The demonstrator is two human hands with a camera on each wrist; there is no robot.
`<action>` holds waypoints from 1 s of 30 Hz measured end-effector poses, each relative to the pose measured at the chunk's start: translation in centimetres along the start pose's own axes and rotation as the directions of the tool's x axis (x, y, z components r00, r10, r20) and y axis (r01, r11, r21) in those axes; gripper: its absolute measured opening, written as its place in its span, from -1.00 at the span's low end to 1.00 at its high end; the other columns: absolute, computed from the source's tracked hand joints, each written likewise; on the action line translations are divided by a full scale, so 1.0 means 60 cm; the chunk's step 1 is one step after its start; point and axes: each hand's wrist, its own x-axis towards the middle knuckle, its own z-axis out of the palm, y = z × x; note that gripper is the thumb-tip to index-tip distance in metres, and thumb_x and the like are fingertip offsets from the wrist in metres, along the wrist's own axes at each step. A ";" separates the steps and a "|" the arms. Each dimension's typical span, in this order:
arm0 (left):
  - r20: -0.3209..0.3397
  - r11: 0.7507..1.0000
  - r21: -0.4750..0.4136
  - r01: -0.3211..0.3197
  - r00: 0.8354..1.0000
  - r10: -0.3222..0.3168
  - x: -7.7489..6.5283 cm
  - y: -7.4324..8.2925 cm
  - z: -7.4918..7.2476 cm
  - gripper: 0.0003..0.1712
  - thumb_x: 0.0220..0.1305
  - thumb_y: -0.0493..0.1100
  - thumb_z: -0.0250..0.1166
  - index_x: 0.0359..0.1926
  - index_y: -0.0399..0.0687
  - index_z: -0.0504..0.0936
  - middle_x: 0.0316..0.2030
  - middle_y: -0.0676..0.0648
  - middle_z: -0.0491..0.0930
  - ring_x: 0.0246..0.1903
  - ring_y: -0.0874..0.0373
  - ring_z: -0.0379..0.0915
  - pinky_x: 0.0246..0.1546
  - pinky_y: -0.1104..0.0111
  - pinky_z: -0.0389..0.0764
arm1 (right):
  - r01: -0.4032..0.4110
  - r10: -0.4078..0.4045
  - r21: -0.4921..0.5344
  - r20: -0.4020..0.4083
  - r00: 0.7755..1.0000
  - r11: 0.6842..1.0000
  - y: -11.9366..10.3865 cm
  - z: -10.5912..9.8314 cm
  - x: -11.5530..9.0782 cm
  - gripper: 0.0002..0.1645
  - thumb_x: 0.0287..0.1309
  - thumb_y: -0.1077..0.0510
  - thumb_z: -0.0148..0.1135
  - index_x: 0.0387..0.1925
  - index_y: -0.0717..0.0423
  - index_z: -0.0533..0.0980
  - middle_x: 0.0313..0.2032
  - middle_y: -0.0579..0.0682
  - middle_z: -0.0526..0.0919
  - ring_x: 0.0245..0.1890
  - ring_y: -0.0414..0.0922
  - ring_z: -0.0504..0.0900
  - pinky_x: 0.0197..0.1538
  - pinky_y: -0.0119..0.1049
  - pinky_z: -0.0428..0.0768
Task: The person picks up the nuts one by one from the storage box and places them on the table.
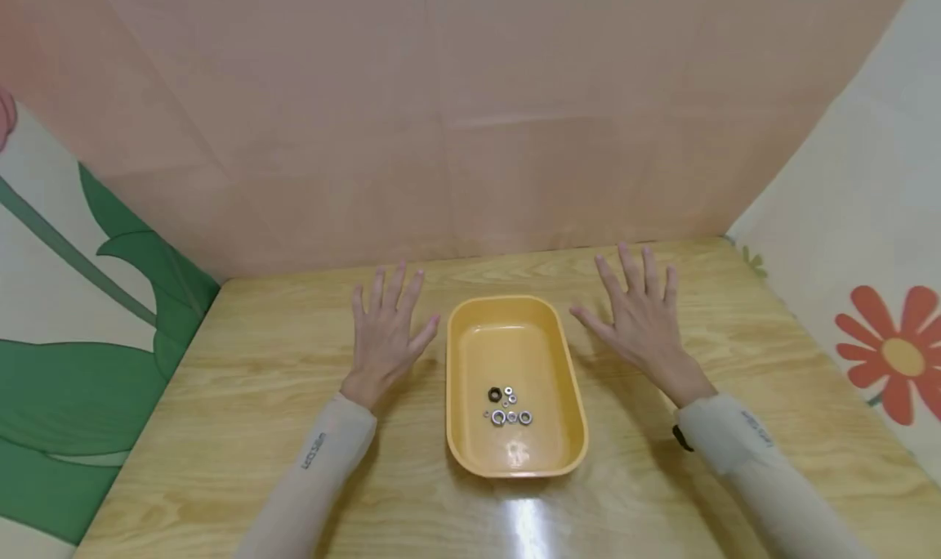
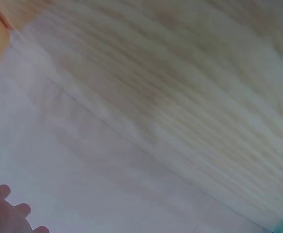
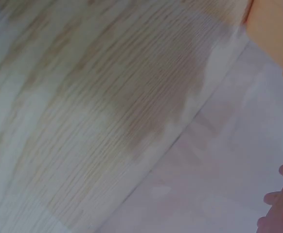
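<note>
Nuts (image 1: pixel 512 418) loose in yellow tray (image 1: pixel 501 351), lower centre of frame, between left grip (image 1: pixel 384 334) and right grip (image 1: pixel 644 322), both spread and empty, handling seemingly unstarted or finished, impossible to tell which.

A yellow tray (image 1: pixel 507 355) with round corners sits flat on the wooden table (image 1: pixel 257 379). One black nut (image 1: pixel 490 394) and some small silver nuts (image 1: pixel 493 418) lie bunched inside it.

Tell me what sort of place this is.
Probably a small indoor workstation for handling little parts: a wood-grain table against a pinkish backing, a side wall with a painted or printed flower, and a yellow tray holding nut-like metal pieces.
</note>
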 end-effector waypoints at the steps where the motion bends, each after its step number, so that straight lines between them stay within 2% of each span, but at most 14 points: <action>1: 0.004 1.000 -0.002 0.001 1.000 -0.001 0.000 0.001 0.000 -0.20 0.35 0.32 -0.08 0.47 0.03 0.24 0.46 -0.21 0.21 0.45 -0.29 0.05 0.34 -0.35 0.02 | 0.000 0.000 -0.001 0.001 1.000 1.000 0.001 -0.001 0.000 0.06 0.18 -0.45 0.11 0.52 0.00 0.11 0.57 0.15 -0.12 0.56 0.25 -0.28 0.42 0.43 -0.27; 4: 0.024 1.000 -0.013 0.007 1.000 -0.007 0.000 0.003 0.000 -0.21 0.37 0.32 -0.12 0.46 0.02 0.26 0.45 -0.22 0.24 0.44 -0.31 0.09 0.32 -0.36 0.07 | -0.002 0.002 0.000 0.011 1.000 1.000 0.004 -0.003 -0.001 0.05 0.18 -0.45 0.11 0.52 -0.01 0.10 0.56 0.14 -0.10 0.56 0.25 -0.26 0.42 0.43 -0.26; 8: 0.100 0.998 -0.051 0.029 0.995 -0.024 -0.003 0.004 -0.001 -0.23 0.38 0.30 -0.08 0.47 0.02 0.25 0.44 -0.22 0.26 0.42 -0.31 0.12 0.32 -0.35 0.08 | -0.029 0.027 0.040 0.046 0.999 0.999 0.004 -0.006 -0.007 0.02 0.21 -0.42 0.12 0.53 -0.03 0.10 0.57 0.13 -0.09 0.56 0.27 -0.27 0.41 0.44 -0.28; 12: 0.194 0.995 -0.079 0.066 0.980 -0.049 -0.008 0.004 -0.004 -0.23 0.40 0.29 -0.05 0.49 0.05 0.21 0.47 -0.18 0.23 0.44 -0.27 0.10 0.36 -0.30 0.03 | -0.048 0.042 0.078 0.079 0.996 0.996 0.004 -0.010 -0.015 0.00 0.27 -0.42 0.06 0.54 0.01 0.08 0.57 0.16 -0.08 0.56 0.28 -0.30 0.39 0.47 -0.31; 16: 0.254 0.991 -0.108 0.083 0.966 -0.053 -0.012 0.006 -0.008 -0.24 0.42 0.29 -0.06 0.50 0.06 0.20 0.50 -0.14 0.18 0.48 -0.24 0.02 0.38 -0.29 -0.01 | -0.039 0.033 0.077 0.080 0.996 0.996 0.002 -0.012 -0.020 0.01 0.28 -0.43 0.03 0.54 0.01 0.06 0.56 0.18 -0.06 0.55 0.28 -0.30 0.38 0.48 -0.30; 23: 0.362 0.981 -0.179 0.068 0.932 0.001 -0.017 0.022 -0.017 -0.21 0.44 0.32 -0.07 0.53 0.07 0.13 0.53 -0.09 0.12 0.48 -0.19 0.04 0.38 -0.28 0.05 | -0.031 0.025 0.061 0.092 0.995 0.998 -0.003 -0.021 -0.026 0.02 0.28 -0.43 0.03 0.55 0.00 0.04 0.56 0.18 -0.04 0.55 0.29 -0.27 0.38 0.47 -0.29; 30: 0.399 0.970 -0.239 0.044 0.915 0.057 -0.022 0.034 -0.019 -0.20 0.43 0.31 -0.03 0.53 0.06 0.15 0.52 -0.13 0.15 0.47 -0.20 0.07 0.38 -0.25 0.10 | -0.033 0.025 0.075 0.107 0.994 0.997 -0.006 -0.028 -0.035 0.02 0.28 -0.40 0.07 0.55 0.02 0.04 0.56 0.18 -0.04 0.55 0.30 -0.25 0.38 0.48 -0.29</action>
